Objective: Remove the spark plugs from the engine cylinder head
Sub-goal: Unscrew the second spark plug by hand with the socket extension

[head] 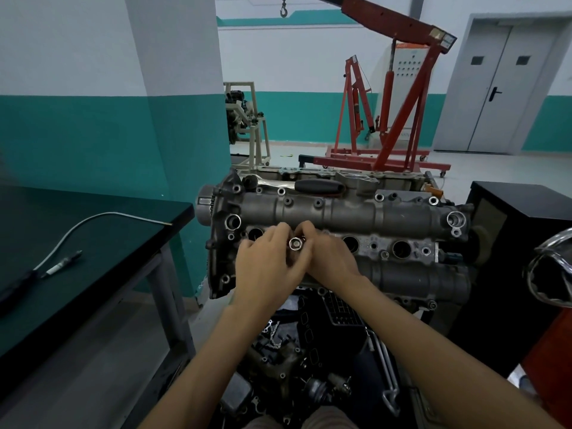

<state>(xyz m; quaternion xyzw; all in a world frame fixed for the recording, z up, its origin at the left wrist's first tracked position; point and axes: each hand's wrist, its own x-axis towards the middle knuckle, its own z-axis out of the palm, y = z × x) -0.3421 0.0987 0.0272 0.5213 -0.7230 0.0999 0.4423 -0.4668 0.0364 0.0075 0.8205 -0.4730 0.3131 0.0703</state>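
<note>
From the head view, both hands are meeting over the cylinder head [340,212], at the second plug well from the left. The left hand [269,267] and right hand [328,258] are each pinching a chrome spark plug socket [295,243], its open end facing up between the fingertips. The spark plug itself is hidden, presumably down the well beneath the grip. It is likely light and rigid, with brittle ceramic, so holding the socket's metal barrel seems safest. A ratchet [309,184] is lying on the engine's far edge.
</note>
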